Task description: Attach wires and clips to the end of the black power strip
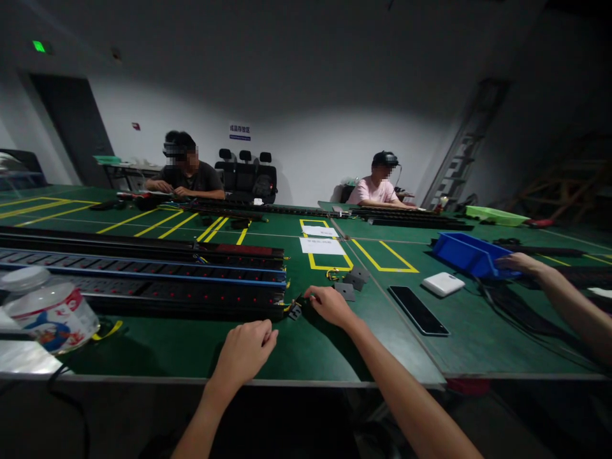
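Note:
My right hand [331, 306] is closed in a pinch at the end of a long black strip [229, 297]. Its fingertips meet a short dark cable [300, 299], and a small black connector-like piece [294, 311] with pale marks hangs beside them. My left hand [249, 349] rests curled near the front of the green table, left of the connector piece. Its fingers are folded in, and no object shows in them. Several strips with red dots lie side by side to the left, yellow wires at their ends. Flat grey square plates [345, 292] lie just beyond my right hand.
A clear plastic jar [52, 315] stands at the left. On the right are a phone [417, 310], a white box [443, 284] and a blue bin [466, 255], touched by another person's hand [521, 262]. Two people sit across the table. Paper sheets [321, 246] lie mid-table.

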The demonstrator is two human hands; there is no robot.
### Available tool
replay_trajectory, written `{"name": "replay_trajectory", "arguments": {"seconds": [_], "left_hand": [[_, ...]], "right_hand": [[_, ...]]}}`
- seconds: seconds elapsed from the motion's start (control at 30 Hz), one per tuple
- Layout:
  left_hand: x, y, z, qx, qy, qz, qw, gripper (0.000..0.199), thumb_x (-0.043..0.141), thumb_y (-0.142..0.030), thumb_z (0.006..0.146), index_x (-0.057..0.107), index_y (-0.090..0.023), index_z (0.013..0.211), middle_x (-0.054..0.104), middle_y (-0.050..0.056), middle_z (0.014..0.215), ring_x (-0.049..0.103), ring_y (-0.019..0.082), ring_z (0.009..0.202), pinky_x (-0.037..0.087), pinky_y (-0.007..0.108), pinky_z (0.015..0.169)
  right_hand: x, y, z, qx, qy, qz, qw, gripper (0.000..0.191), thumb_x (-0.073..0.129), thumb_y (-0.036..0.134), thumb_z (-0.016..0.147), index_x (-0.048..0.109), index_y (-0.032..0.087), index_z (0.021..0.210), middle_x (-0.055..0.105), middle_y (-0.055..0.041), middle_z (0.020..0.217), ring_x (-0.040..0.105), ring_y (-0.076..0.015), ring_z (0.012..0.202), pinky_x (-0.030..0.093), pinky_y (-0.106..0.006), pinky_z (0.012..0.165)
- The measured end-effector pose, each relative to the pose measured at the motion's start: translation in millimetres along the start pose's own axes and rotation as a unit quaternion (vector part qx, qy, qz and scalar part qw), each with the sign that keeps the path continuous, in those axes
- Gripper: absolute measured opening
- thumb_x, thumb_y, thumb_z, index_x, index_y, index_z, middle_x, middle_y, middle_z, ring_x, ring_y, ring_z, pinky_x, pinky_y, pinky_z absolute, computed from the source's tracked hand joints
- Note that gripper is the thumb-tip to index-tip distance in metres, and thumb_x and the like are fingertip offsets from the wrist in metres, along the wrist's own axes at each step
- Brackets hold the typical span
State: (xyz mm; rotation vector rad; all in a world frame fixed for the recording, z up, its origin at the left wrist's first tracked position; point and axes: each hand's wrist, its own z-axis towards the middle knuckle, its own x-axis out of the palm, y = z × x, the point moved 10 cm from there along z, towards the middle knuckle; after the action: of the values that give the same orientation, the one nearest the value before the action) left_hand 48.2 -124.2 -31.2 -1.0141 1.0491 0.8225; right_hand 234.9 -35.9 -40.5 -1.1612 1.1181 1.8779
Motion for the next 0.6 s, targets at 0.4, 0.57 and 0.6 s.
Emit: {"name": "replay_trajectory", "arguments": {"seconds": [0.4, 0.57, 0.6], "left_hand": [[-1.2, -3.3, -0.3, 0.007, 0.017, 0.007, 1.000, 0.028, 0.043, -0.031, 0.097, 0.051, -0.021, 0.072, 0.063, 0.000, 0.071, 0.058, 0.015, 0.064, 0.023, 0.029, 0.058], [1.5, -4.4, 1.1, 0.010, 0.030, 0.025, 0.999, 0.027, 0.043, -0.032, 0.098, 0.052, -0.021, 0.075, 0.065, 0.000, 0.073, 0.061, 0.016, 0.067, 0.023, 0.028, 0.058], [2.2, -4.6, 1.1, 0.011, 0.033, 0.029, 0.999, 0.027, 0.042, -0.032, 0.098, 0.053, -0.021, 0.076, 0.065, 0.000, 0.074, 0.062, 0.016, 0.068, 0.024, 0.028, 0.058]], "right_hand": [[-95.2, -59.7, 13.1, 0.146, -0.221, -0.005, 0.964, 0.030, 0.047, 0.025, 0.092, 0.072, 0.026, 0.109, 0.068, -0.0052, 0.099, 0.062, -0.0184, 0.084, 0.042, -0.026, 0.069], [-105.7, -93.5, 10.0, 0.269, -0.240, -0.051, 0.931, 0.030, 0.050, 0.030, 0.091, 0.072, 0.023, 0.110, 0.067, -0.0114, 0.103, 0.063, -0.0225, 0.089, 0.044, -0.029, 0.070], [-98.3, -100.1, 8.6, 0.293, -0.220, -0.057, 0.929, 0.031, 0.050, 0.032, 0.092, 0.072, 0.023, 0.110, 0.066, -0.0131, 0.105, 0.064, -0.0241, 0.092, 0.045, -0.031, 0.072]]}}
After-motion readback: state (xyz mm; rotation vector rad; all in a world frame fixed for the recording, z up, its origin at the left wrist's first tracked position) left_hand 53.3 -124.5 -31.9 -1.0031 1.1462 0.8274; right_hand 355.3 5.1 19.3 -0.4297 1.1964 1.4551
